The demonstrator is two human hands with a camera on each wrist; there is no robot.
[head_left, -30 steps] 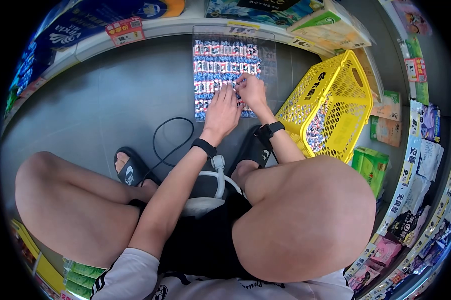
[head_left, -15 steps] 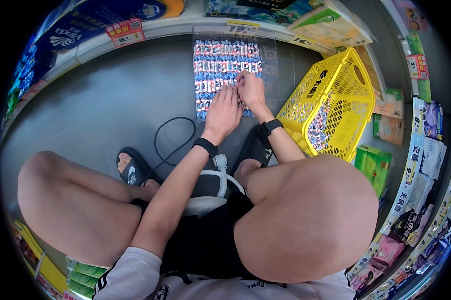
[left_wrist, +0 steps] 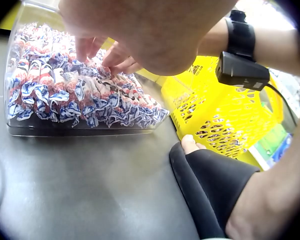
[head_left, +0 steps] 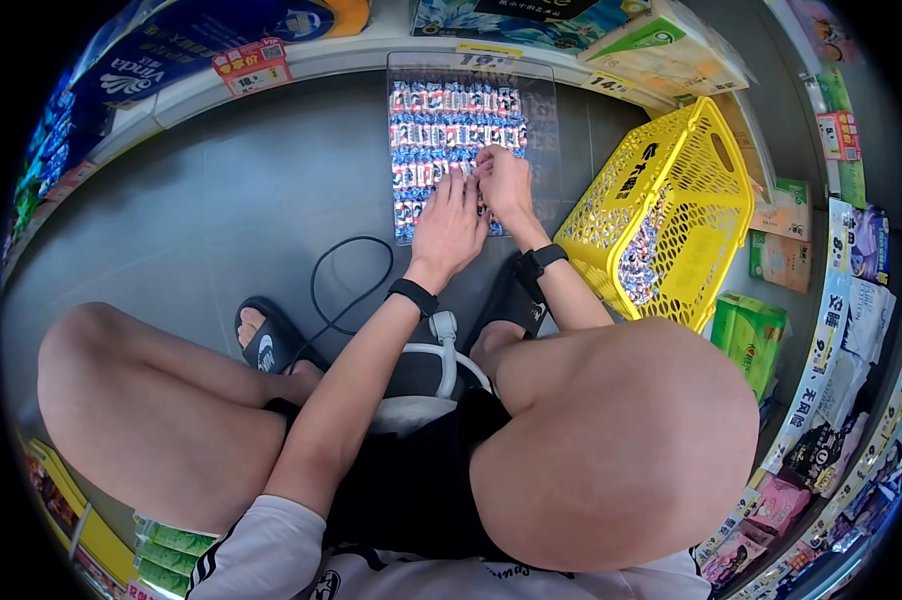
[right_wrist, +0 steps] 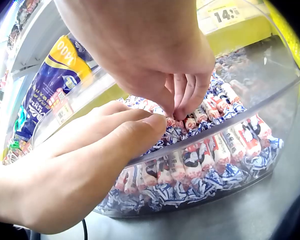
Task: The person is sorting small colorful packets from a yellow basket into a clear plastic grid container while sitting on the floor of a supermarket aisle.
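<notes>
Rows of wrapped candies (head_left: 451,98) in blue, white and red lie in a clear plastic box (head_left: 540,110) on the floor. The left hand (head_left: 446,228) rests its extended fingers on the nearer rows; in the right wrist view this hand (right_wrist: 90,150) reaches across the box's rim (right_wrist: 230,122). Just beside it, the right hand (head_left: 508,190) points down into the box. Its thumb and fingertips pinch a candy among the others (right_wrist: 192,160), partly hidden by the fingers. In the left wrist view, the right hand's fingers (left_wrist: 121,60) touch the candies near the left hand (left_wrist: 145,30).
A yellow perforated basket (head_left: 631,185) with loose candies (head_left: 639,255) inside stands right of the box. Shelves of packaged goods (head_left: 751,340) curve around the right side, and a price-tagged shelf edge (head_left: 351,62) runs behind. A dark cable (head_left: 321,270) loops on the floor near the slippers (head_left: 271,340).
The head view has shifted slightly. Both hands keep nearly the same place over the candies, with only small movements of the right hand's fingers.
</notes>
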